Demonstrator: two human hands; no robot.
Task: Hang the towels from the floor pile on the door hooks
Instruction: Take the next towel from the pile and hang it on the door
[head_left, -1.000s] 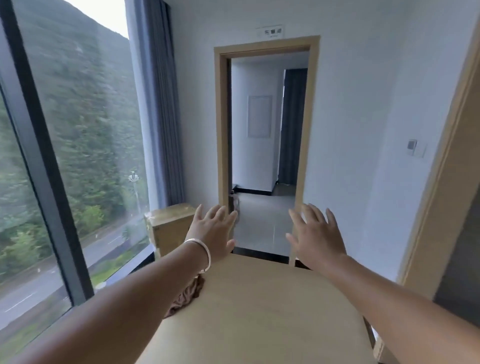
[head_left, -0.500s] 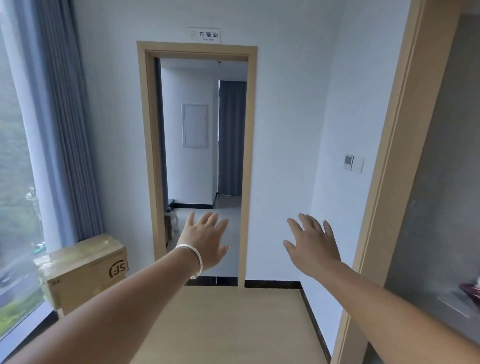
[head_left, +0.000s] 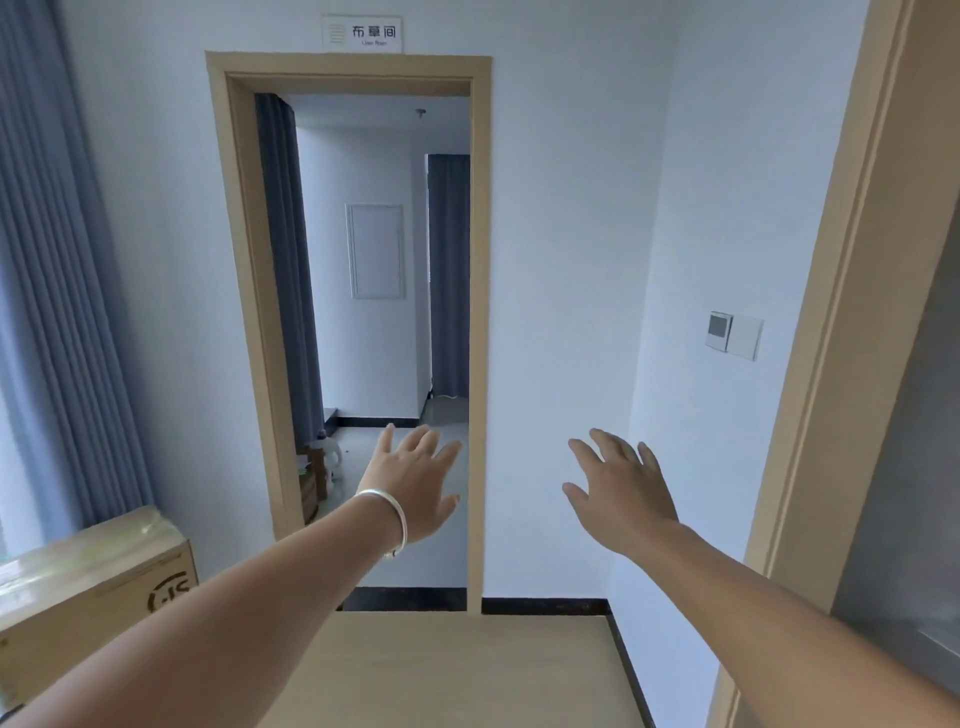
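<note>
Wooden doorway (head_left: 480, 312) beyond both empty, spread hands (head_left: 415, 483).

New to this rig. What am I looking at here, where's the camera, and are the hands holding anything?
There is no machine: a person wears one wide-angle camera on the head, looking forward and down, so the two bare forearms reach into the picture from below. The left hand, with a bracelet on its wrist, and the right hand are both raised with fingers spread and hold nothing. Ahead is an open doorway with a sign above it. A cardboard box sits at the lower left beside a curtain. A wall switch is on the right. No towels or hooks are in view.
</note>
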